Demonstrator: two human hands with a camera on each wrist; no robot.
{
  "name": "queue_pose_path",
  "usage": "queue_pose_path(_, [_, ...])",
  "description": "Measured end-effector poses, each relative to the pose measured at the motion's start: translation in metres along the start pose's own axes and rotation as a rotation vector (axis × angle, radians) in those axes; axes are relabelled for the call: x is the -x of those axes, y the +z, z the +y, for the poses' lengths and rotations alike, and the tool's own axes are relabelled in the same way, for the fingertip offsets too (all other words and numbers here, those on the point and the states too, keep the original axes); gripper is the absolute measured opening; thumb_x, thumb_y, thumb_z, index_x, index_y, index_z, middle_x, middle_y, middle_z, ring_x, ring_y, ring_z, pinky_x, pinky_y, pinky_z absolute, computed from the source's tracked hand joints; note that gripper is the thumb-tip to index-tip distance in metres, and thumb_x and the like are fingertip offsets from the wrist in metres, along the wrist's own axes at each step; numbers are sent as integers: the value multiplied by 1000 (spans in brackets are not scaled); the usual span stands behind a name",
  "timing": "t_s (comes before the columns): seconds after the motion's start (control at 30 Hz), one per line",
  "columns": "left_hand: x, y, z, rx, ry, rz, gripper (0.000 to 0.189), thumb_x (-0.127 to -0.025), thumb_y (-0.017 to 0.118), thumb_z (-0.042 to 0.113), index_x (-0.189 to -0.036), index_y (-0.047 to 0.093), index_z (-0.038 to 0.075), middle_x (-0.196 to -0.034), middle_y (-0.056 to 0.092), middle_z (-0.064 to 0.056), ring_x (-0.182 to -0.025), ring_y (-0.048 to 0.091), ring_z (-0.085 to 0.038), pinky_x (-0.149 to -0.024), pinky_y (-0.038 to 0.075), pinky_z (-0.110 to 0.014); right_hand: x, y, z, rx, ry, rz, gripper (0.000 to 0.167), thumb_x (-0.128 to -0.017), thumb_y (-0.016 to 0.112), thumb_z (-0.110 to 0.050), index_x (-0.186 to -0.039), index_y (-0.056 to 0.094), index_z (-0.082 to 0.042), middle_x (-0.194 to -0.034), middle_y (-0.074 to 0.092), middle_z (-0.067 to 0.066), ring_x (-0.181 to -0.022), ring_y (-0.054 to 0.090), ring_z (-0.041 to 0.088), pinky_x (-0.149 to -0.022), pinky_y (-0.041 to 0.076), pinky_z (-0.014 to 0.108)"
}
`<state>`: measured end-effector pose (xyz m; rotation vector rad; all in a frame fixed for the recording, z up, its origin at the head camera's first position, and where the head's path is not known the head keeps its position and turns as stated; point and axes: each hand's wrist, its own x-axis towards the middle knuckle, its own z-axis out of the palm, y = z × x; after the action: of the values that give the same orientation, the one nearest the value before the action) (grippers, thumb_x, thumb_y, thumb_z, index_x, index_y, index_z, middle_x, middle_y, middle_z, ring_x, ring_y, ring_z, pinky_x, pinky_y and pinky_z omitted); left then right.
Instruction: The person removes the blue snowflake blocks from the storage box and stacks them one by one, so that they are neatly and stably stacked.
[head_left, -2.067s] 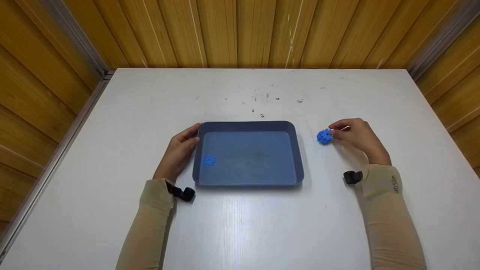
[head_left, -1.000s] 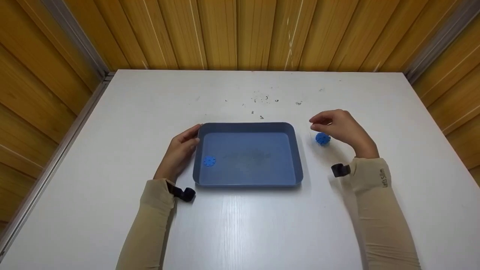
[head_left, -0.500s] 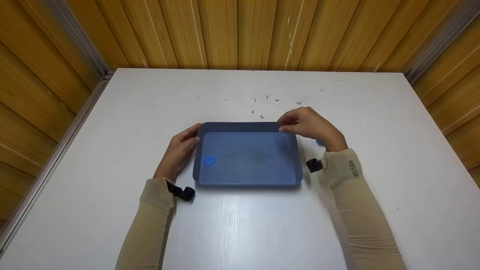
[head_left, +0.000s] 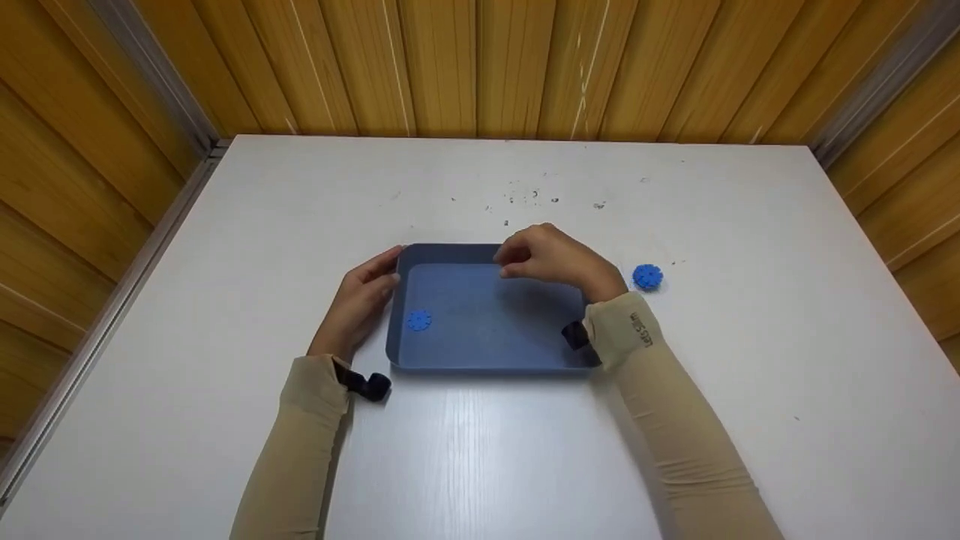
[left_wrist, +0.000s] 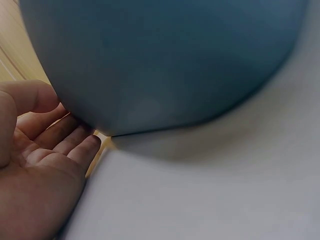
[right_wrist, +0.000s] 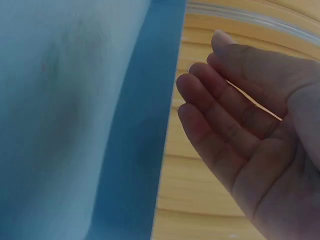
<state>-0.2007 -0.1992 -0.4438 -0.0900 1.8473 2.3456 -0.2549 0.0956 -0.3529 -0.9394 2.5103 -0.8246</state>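
A blue-grey rectangular tray (head_left: 450,367) lies on the white table, with one flat blue notched disc (head_left: 419,320) near its left wall. My left hand (head_left: 355,313) rests at the tray's left side; in the left wrist view its thumb (left_wrist: 42,96) and fingertips touch the outside of the wall. My right hand (head_left: 551,259) hovers over the tray's back right part, thumb and fingers loosely bent. In the right wrist view, nothing shows between that hand's fingers (right_wrist: 200,127). On the table right of the tray sits a small stack of blue notched discs (head_left: 647,277).
The white table (head_left: 480,457) has small dark scuff marks behind the tray. Yellow wooden panels (head_left: 435,67) stand along the back and sides. Black wrist cameras are strapped at both sleeves (head_left: 630,326).
My right hand has left the blue disc stack and moved left, over the tray, with nothing seen in its fingers. The left hand, tray and disc inside it have stayed put.
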Motion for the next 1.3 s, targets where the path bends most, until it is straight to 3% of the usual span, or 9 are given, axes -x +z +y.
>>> queue_pose_path(0.3, [-1, -1, 0, 3, 8, 6, 53, -93, 47, -4, -145, 42, 8, -152, 39, -5, -142, 33, -15, -118, 28, -31, -24, 21, -12, -15, 9, -86, 31, -87, 70, -14, -116, 68, -3, -108, 70, 9, -95, 63, 20, -85, 54, 33])
queue_pose_path(0.77, [-2, -1, -1, -1, -2, 10, 54, -92, 48, -3, -144, 43, 9, -152, 40, -5, -141, 35, -16, -118, 28, -31, -54, 57, -31, -10, -67, -200, 35, -83, 73, -9, -117, 68, -6, -108, 71, 7, -98, 66, 18, -87, 54, 27])
queue_pose_path(1.07, [-4, 0, -1, -21, -5, 18, 53, -92, 49, -3, -144, 44, 9, -152, 40, -5, -141, 36, -14, -117, 29, -30, -65, 72, -43, 15, -54, -254, 36, -81, 76, -12, -115, 69, -8, -106, 72, 5, -93, 66, 16, -85, 54, 26])
queue_pose_path(1.3, [-2, -1, 0, 15, 13, 0, 54, -92, 48, -4, -145, 42, 6, -152, 40, -7, -141, 35, -15, -117, 30, -29, -70, 82, -48, 66, -44, -276, 32, -80, 77, -15, -110, 70, -7, -100, 70, 6, -87, 61, 14, -81, 52, 26])
